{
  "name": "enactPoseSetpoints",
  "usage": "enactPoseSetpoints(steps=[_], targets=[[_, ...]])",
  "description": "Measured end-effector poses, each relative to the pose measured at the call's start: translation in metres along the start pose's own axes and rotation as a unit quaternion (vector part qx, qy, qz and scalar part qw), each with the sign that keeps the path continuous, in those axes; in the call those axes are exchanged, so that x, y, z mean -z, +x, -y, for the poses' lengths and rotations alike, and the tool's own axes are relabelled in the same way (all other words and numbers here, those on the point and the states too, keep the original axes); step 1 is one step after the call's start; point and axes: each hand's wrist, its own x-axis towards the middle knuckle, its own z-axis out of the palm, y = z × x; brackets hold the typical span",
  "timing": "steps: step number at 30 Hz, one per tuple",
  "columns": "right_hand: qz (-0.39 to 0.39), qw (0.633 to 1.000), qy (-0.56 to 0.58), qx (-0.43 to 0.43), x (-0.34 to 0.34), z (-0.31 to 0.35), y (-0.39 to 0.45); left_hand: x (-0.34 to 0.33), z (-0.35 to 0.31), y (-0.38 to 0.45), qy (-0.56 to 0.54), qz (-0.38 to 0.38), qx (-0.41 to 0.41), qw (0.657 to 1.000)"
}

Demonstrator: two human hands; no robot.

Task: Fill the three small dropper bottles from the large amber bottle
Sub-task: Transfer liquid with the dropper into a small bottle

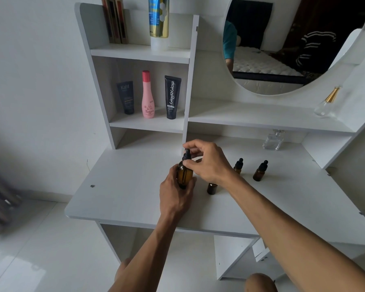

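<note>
My left hand (176,193) wraps around the large amber bottle (185,174), which stands on the white desk (124,186). My right hand (209,160) pinches the bottle's black dropper cap (186,155) from above. Three small amber dropper bottles stand to the right. The nearest small bottle (212,188) has its top hidden behind my right wrist. A second small bottle (238,165) with a black dropper top shows partly behind my right hand. The third small bottle (260,171) stands free, farther right, also capped.
A shelf unit at the back holds a dark tube (126,97), a pink bottle (148,94) and a black tube (172,97). A clear glass bottle (274,140) stands under the mirror ledge, and another glass bottle with a gold neck (327,102) stands on the ledge.
</note>
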Motion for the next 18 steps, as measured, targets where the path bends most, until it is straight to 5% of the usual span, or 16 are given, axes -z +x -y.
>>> enactPoseSetpoints(steps=[10, 18], targets=[[0.023, 0.999, -0.017, 0.024, 0.007, 0.007, 0.004, 0.0, 0.002, 0.001, 0.001, -0.003, -0.009, 1.0], [-0.008, 0.994, 0.104, 0.024, 0.018, 0.019, 0.009, 0.001, -0.002, 0.0, -0.005, -0.003, -0.001, 1.0]])
